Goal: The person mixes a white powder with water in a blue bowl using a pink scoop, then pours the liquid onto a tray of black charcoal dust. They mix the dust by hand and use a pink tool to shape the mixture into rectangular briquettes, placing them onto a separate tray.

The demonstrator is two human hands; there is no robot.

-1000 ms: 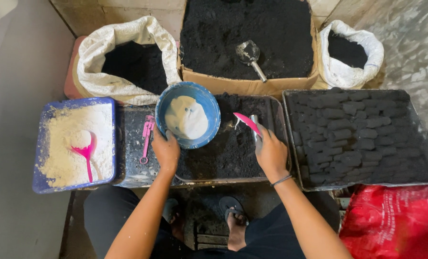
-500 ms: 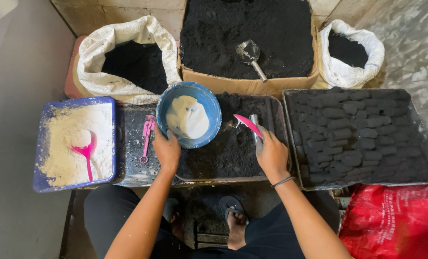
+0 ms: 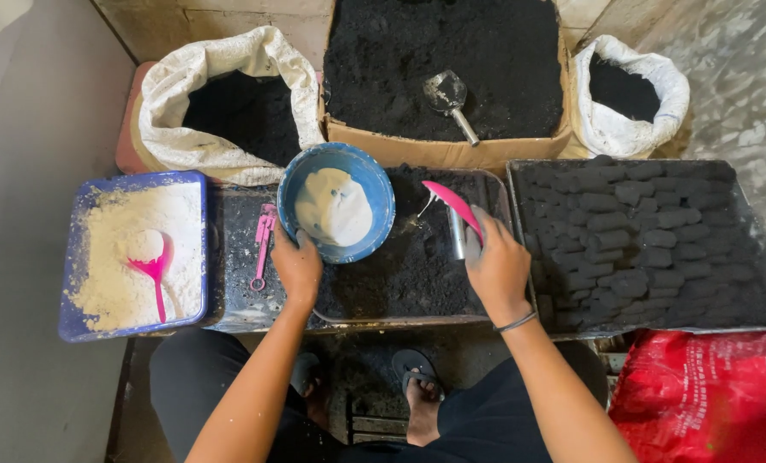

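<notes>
Bowl (image 3: 374,184): blue, holding white powder (image 3: 331,208).
Scraper (image 3: 452,204): bright pink.
Left tray (image 3: 76,257): blue rim, off-white flour; pink spoon (image 3: 155,279) in it.
Middle tray (image 3: 237,283): dark metal, black powder; pink measuring spoon (image 3: 263,247) on it.
Right tray (image 3: 529,249): black briquettes (image 3: 636,240) in rows.
Sacks (image 3: 203,146): white, black contents.
Box (image 3: 434,154): tan cardboard, black powder.
Bag (image 3: 709,403): red.

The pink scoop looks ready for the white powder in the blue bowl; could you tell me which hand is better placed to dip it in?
Probably the right hand: it already grips the pink scoop beside the blue bowl, while the left hand steadies its rim.
</notes>
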